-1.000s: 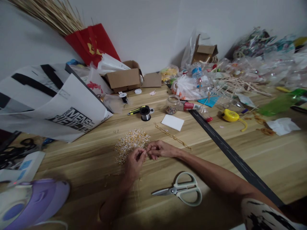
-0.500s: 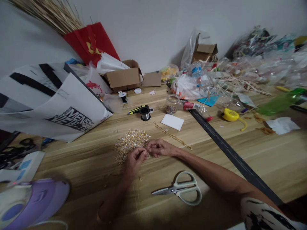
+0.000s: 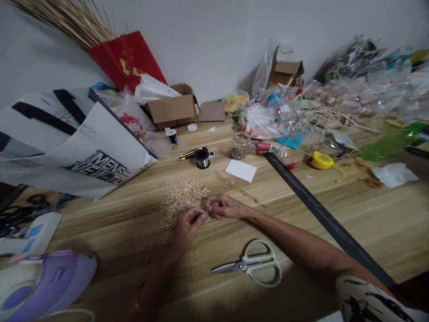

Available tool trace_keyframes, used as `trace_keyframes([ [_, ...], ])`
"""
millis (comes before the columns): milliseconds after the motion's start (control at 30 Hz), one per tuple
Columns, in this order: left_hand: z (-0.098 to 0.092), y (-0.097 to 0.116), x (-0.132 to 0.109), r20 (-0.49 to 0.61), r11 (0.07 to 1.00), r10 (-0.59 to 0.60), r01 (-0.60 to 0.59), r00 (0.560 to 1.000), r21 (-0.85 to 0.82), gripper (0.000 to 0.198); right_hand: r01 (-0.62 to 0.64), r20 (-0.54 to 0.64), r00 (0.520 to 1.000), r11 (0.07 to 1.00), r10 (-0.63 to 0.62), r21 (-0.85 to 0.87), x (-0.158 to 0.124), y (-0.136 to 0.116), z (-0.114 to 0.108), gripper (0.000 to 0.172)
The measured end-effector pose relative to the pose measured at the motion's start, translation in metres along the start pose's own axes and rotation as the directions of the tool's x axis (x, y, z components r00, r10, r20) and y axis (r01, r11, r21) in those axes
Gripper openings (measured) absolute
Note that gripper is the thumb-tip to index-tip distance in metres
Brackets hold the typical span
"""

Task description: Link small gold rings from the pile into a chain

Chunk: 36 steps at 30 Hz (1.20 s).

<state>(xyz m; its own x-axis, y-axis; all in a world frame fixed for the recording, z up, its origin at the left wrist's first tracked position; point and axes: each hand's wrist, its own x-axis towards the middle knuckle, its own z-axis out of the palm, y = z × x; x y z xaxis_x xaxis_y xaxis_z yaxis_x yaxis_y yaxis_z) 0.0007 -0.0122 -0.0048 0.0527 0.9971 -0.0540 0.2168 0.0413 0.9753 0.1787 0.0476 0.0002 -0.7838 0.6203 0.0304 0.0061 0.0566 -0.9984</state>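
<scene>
Both hands meet at the near right edge of a pile of small gold and clear beaded pieces. My left hand is closed in a pinch, its fingertips close to those of the other hand. My right hand also pinches, thumb against fingers. What sits between the fingertips is too small to make out. Thin pale strands run down the table below my left hand. Scissors with pale handles lie nearer me. Beyond my right hand a gold beaded chain stretches across the wood.
Past the pile stand a wire spool, a cutter knife, a white pad and a jar of beads. A yellow tape measure lies right, a white bag left, a purple iron near left.
My left hand's fingertips have shifted very slightly, and the two hands stay close together beside the pile. The other things have not moved.
</scene>
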Motion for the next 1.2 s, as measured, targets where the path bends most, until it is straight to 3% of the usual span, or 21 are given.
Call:
trace_keyframes([
  [367, 0.002, 0.008, 0.0, -0.02, 0.994, -0.081, 0.079, 0.997, -0.072, 0.016, 0.004, -0.027, 1.0, 0.999, -0.002, 0.045, 0.0, -0.003, 0.0, 0.022],
  [800, 0.0, 0.009, 0.0, 0.086, 0.988, -0.124, 0.132, 0.988, -0.085, 0.021, -0.009, -0.068, 0.998, 0.988, 0.02, 0.151, -0.001, -0.005, -0.001, 0.03],
  [1200, -0.001, 0.012, -0.001, 0.118, 0.978, -0.139, 0.155, 0.983, -0.137, 0.025, -0.017, -0.051, 0.998, 0.983, 0.026, 0.181, 0.0, -0.002, -0.002, 0.03],
])
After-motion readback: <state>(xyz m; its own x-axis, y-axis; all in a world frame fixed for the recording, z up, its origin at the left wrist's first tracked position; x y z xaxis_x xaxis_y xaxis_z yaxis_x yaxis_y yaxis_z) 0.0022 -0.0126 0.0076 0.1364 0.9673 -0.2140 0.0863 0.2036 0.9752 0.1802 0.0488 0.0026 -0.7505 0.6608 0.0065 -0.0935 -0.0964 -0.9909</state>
